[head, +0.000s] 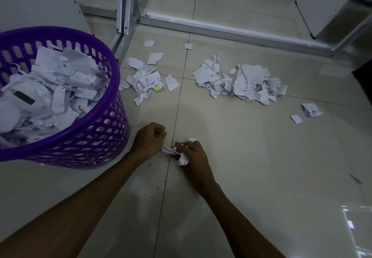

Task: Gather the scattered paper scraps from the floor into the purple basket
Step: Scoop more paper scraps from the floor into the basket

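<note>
Nearest you, your right hand (193,155) grips a crumpled wad of scraps (182,157) low over the floor (261,177); your left hand (150,139) is curled into a fist just beside it, whether it holds anything cannot be told. The purple basket (84,137) stands at the floor's left side, heaped with paper. Beyond, a small scrap pile (146,78) lies beside the basket and a larger pile (241,80) farther right, before the metal frame (221,27).
</note>
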{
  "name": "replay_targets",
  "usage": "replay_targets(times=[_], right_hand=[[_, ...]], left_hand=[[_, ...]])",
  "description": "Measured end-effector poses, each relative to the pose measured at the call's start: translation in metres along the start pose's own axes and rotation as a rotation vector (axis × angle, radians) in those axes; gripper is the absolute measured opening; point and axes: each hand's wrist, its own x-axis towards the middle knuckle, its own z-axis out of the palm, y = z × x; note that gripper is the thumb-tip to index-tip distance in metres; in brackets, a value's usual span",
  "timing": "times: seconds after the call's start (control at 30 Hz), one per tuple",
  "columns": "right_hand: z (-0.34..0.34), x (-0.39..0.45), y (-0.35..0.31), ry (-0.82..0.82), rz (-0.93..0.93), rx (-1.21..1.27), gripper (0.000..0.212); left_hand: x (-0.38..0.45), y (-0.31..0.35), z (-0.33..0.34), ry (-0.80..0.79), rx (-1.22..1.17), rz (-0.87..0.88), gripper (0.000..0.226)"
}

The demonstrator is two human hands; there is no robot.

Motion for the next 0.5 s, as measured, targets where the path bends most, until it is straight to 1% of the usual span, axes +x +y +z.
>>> replay_targets(times=[0.1,0.17,0.2,0.27,0.33,0.37,0.4,0.43,0.47,0.5], right_hand=[[0.003,-0.003,-0.008,0.037,0.085,0.044,0.018],[0.001,-0.003,-0.012,0.058,0.152,0.055,0.016],[-0.002,-0.001,-0.011,0.095,0.189,0.05,0.016],[-0.013,0.007,-0.008,0.246,0.327,0.064,0.014],[-0.033,0.022,-0.008,0.399,0.551,0.167,0.006],[-0.045,0.029,-0.009,0.46,0.672,0.246,0.003],[-0.056,0.039,-0.01,0.528,0.807,0.364,0.009],[-0.067,0.048,-0.011,0.588,0.944,0.541,0.015],[-0.078,0.059,-0.016,0.618,1.041,0.748,0.021],[-0.087,0.067,-0.021,0.613,1.104,0.933,0.025]], left_hand=[[-0.004,0.008,-0.003,-0.041,-0.013,-0.017,0.013],[-0.009,0.018,-0.008,-0.073,-0.015,0.004,0.018],[-0.01,0.025,-0.01,-0.086,-0.015,0.023,0.021],[-0.016,0.043,-0.012,-0.086,-0.041,0.076,0.023],[-0.024,0.066,-0.013,-0.079,-0.108,0.162,0.02],[-0.029,0.078,-0.015,-0.081,-0.143,0.209,0.019],[-0.032,0.092,-0.018,-0.088,-0.178,0.248,0.018],[-0.033,0.106,-0.019,-0.097,-0.206,0.278,0.019],[-0.035,0.12,-0.026,-0.091,-0.229,0.311,0.019],[-0.037,0.132,-0.031,-0.082,-0.249,0.339,0.02]])
